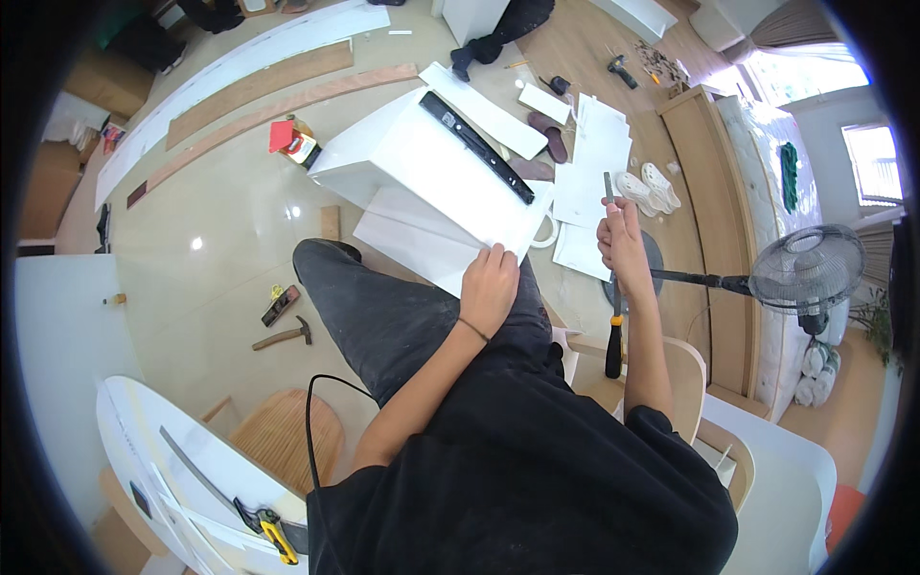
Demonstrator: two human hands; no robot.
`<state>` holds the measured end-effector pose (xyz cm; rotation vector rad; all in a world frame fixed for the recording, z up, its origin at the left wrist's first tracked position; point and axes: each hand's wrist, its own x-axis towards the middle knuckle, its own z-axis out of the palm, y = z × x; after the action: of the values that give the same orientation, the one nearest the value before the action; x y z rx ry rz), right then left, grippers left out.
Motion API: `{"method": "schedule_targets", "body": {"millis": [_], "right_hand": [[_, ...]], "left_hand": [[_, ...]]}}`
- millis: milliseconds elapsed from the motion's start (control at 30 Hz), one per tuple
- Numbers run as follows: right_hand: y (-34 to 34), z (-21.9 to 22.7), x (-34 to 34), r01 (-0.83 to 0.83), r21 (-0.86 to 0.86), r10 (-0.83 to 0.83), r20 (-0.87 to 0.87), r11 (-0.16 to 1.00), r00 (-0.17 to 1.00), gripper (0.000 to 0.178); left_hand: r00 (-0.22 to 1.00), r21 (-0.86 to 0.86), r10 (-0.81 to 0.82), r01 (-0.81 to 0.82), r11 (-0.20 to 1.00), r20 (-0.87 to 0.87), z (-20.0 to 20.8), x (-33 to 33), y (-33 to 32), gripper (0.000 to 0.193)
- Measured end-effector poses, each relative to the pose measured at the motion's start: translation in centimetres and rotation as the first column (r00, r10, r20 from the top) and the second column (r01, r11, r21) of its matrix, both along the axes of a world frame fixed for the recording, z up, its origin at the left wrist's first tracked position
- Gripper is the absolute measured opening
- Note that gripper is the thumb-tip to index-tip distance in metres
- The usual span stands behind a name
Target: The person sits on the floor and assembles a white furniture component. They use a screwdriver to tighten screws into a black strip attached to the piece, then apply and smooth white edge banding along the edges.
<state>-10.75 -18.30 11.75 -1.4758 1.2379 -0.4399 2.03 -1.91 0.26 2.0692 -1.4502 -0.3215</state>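
Observation:
A white L-shaped panel piece [407,144] rests across my lap, a long black bar [476,147] lying on its upper face. My left hand [490,287] grips the near edge of this piece, fingers curled over the rim. Out to the right, my right hand [623,247] is closed around the metal blade of a file [614,347]. The blade's tip sticks up above my fingers, while the black and orange handle hangs below my hand. The file is apart from the panel piece.
A hammer [285,333] and a hand plane [280,306] lie on the floor to the left. A standing fan [805,268] is at the right. Beyond the panel are white clogs [652,190], a drill [623,70] and another person's leg [494,38]. A bottle [301,151] stands left.

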Motion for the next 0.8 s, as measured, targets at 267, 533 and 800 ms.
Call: {"method": "schedule_targets", "body": {"millis": [267, 533, 800], "right_hand": [[1.9, -2.3, 0.7, -0.395, -0.381, 0.225, -0.418, 0.836, 0.88, 0.026], [3.3, -4.4, 1.4, -0.704, -0.252, 0.254, -0.81, 0.664, 0.529, 0.028], [3.0, -4.6, 3.3, -0.806, -0.289, 0.215, -0.867, 0.516, 0.449, 0.026]], "left_hand": [[0.98, -0.164, 0.006, 0.027, 0.986, 0.197, -1.0, -0.9, -2.4, 0.05], [1.0, -0.21, 0.002, -0.001, 0.978, 0.002, -1.5, -1.0, 0.7, 0.055], [0.996, -0.322, 0.059, -0.079, 0.943, -0.072, -1.5, -1.1, 0.9, 0.045]]}}
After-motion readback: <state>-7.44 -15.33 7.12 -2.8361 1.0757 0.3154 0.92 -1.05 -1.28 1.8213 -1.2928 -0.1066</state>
